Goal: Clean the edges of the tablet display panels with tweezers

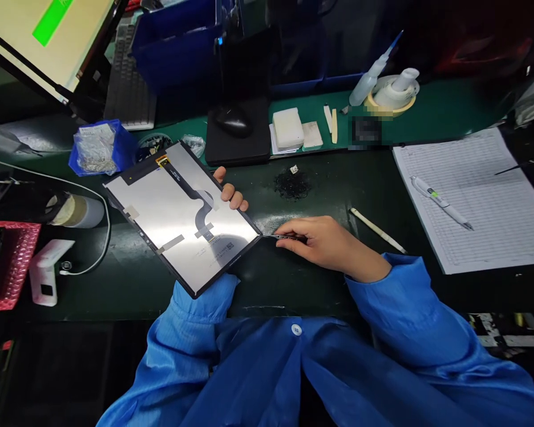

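A flat tablet display panel [178, 216], silver-backed with a black flex cable and tape strips, is held tilted above the dark bench. My left hand [229, 191] grips it from underneath, with fingertips curled over its right edge. My right hand [327, 243] is closed in a pinch on thin metal tweezers [280, 236]. The tweezer tip touches the panel's right corner. Both arms wear blue sleeves.
A small black pile of scraps [292, 184] lies beyond my right hand. Near it are a white stick [378, 231], a lined paper sheet [476, 201] with a pen [440, 201], a mouse on its pad [234, 121], white foam blocks [288, 127], a blue parts bin [98, 147] and a red tray [9, 264].
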Tool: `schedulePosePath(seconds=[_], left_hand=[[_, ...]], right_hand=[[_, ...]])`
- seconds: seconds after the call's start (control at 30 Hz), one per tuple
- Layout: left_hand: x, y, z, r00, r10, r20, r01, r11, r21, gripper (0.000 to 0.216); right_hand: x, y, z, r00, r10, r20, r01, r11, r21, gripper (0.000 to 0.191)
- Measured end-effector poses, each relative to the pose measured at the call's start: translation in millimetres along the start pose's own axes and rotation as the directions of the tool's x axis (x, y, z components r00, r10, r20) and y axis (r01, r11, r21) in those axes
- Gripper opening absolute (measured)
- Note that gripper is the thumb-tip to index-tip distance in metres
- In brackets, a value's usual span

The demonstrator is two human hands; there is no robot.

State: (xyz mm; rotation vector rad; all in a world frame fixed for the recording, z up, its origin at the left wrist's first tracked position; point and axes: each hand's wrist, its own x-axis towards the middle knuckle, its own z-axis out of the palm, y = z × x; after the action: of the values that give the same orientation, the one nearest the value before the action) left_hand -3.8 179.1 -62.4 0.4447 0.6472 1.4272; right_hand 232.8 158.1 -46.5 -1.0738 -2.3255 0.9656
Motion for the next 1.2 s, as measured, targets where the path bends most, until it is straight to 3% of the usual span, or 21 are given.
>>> schedulePosePath(seconds=[0.13,0.33,0.53,0.73,0.83,0.93,1.13,1.2], left_hand=[[-4,0,5,0.998,0.047,0.044,-0.047,0.999,-0.023,0.031],[-4,1,4,0.997,0.077,0.025,-0.076,0.996,-0.036,0.037],[-8,2,16,0.993,0.11,-0.038,-0.108,0.992,0.064,0.034],[-12,1,22,0.987,0.16,-0.009,-0.16,0.987,0.028,0.028],[-12,2,22,0.988,0.156,-0.012,-0.156,0.988,0.017,0.028],[-12,3,22,0.99,0.138,-0.017,-0.137,0.99,0.015,0.029],[-10,1,16,0.988,0.15,0.036,-0.148,0.988,-0.039,0.028],[-8,1,12,0.987,0.151,0.045,-0.149,0.988,-0.046,0.03]], right_hand=[[1,1,-1,0.997,-0.074,-0.022,0.074,0.997,-0.023,0.022],[-1,-2,2,0.995,0.067,-0.07,-0.063,0.996,0.057,0.016],[0,1,1,0.995,-0.017,-0.095,0.014,1.0,-0.026,0.022],[-1,1,3,0.985,0.104,-0.139,-0.092,0.991,0.092,0.013],[-1,2,2,0.986,0.05,-0.159,-0.04,0.997,0.064,0.01],[0,1,1,0.989,0.005,-0.146,-0.003,1.0,0.011,0.019],[-1,1,3,0.982,0.142,-0.124,-0.126,0.984,0.129,0.016],[-1,2,4,0.981,0.128,-0.147,-0.107,0.985,0.137,0.013]])
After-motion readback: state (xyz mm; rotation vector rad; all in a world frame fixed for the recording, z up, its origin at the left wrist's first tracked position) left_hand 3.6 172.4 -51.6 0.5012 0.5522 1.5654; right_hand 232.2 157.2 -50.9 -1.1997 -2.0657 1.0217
